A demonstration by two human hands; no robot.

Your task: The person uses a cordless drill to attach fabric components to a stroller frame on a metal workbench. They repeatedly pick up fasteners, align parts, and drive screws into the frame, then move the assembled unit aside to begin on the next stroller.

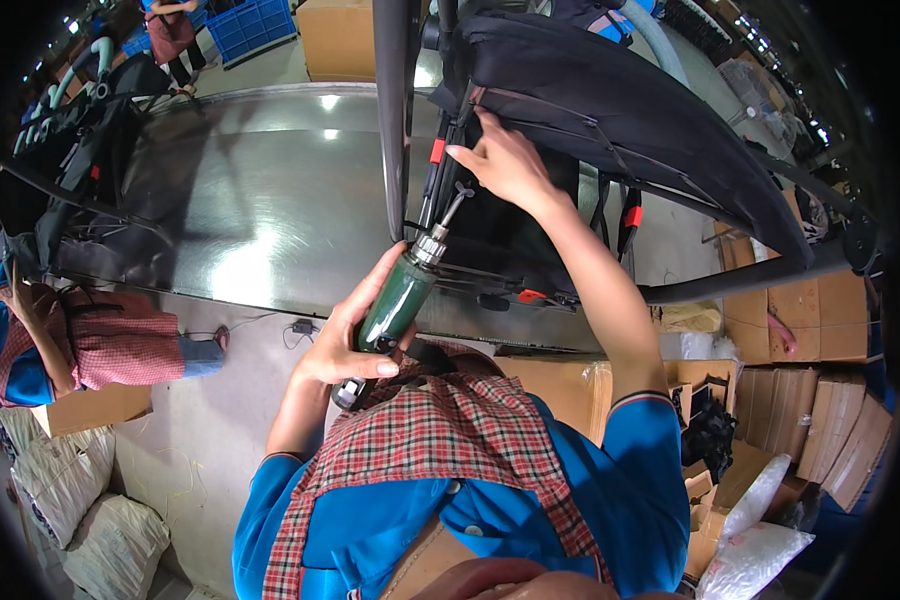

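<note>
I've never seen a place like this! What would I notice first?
Right in the middle, the left hand grips a green power screwdriver pointing up at a black stroller frame. The right hand rests on that stroller's dark fabric, above a shiny metal table.

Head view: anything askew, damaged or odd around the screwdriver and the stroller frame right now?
Nothing stands out. The left hand grips the green power screwdriver, its bit angled up toward the black stroller frame, where the right hand rests on the fabric edge. No visible damage. The cardboard boxes beside the steel table look untidy but ordinary.
</note>
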